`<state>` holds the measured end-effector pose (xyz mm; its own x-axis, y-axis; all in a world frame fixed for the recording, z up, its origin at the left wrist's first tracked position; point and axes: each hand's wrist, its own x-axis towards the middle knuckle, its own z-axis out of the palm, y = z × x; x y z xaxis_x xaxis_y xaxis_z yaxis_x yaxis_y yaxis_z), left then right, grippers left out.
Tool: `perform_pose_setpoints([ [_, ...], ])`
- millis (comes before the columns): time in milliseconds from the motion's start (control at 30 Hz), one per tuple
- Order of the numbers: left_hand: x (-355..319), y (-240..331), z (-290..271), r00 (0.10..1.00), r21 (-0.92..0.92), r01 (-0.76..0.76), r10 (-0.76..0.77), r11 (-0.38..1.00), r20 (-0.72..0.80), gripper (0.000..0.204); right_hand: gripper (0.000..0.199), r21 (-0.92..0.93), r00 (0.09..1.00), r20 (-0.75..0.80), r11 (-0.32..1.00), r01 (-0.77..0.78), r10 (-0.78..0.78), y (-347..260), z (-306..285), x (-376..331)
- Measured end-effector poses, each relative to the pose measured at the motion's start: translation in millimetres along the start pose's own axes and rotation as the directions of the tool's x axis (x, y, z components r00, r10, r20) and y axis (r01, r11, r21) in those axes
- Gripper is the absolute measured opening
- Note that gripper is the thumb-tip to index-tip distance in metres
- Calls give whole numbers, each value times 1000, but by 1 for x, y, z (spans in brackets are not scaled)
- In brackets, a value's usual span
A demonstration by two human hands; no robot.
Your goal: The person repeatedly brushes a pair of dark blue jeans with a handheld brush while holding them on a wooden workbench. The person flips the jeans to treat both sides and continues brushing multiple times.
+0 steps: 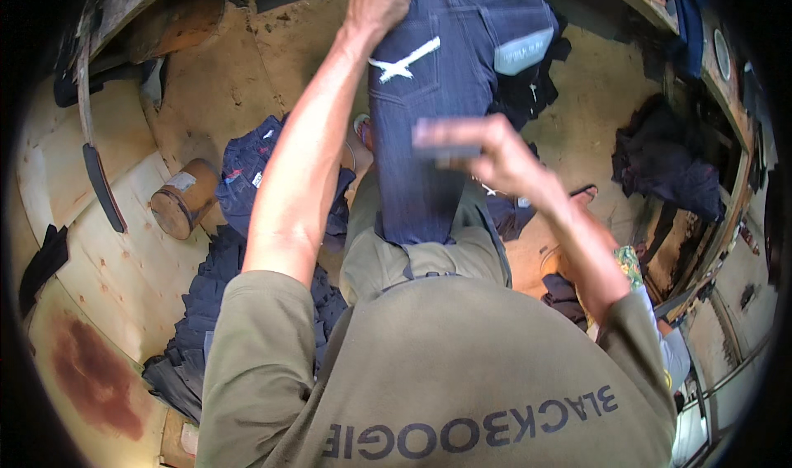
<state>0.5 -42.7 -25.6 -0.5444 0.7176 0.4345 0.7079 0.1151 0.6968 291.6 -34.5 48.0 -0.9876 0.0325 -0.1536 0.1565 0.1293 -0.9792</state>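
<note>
A folded pair of dark blue jeans (412, 163) lies lengthwise over my lap, waist end far from me. One pocket carries a white crossed mark, and a light grey-blue tag (525, 52) sits at the far right. My left hand (379, 2) is closed on the waist end at the top edge; some fingertips fall outside the picture. Over the middle of the leg is my right hand (499, 155), smeared by motion. Its fingers point left and are closed around a small, dark, flat-looking thing (455, 151) whose kind is too blurred to tell.
Piled dark jeans (247, 171) and a stack of dark folded cloth (202, 319) lie to my left, near a rusty brown can (186, 198). Another dark garment heap (668, 163) rests at right. Another person's foot (584, 194) and patterned clothing (629, 268) show beside me.
</note>
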Motion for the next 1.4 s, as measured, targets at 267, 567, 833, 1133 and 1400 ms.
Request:
perform_pose_setpoints([
  [267, 3, 4, 1, 988, -172, 155, -150, 973, 44, 57, 64, -50, 994, 53, 994, -92, 95, -6, -9, 5],
  [567, 2, 5, -2, 986, -124, 165, -160, 979, 51, 59, 68, -413, 998, -69, 910, -30, 1, -15, -5, 12],
  [833, 7, 21, -1, 984, 224, 155, -171, 962, 52, 71, 55, -464, 956, -159, 873, 147, -245, 2, -9, 21],
  [1133, 4, 13, 4, 999, 188, 51, -48, 981, -17, 69, 74, -245, 971, -86, 949, 197, -223, 7, 41, 25],
  [1400, 0, 14, 2, 997, 188, 77, -80, 979, 10, 56, 42, -79, 971, -147, 980, 181, -191, -17, 46, 39],
])
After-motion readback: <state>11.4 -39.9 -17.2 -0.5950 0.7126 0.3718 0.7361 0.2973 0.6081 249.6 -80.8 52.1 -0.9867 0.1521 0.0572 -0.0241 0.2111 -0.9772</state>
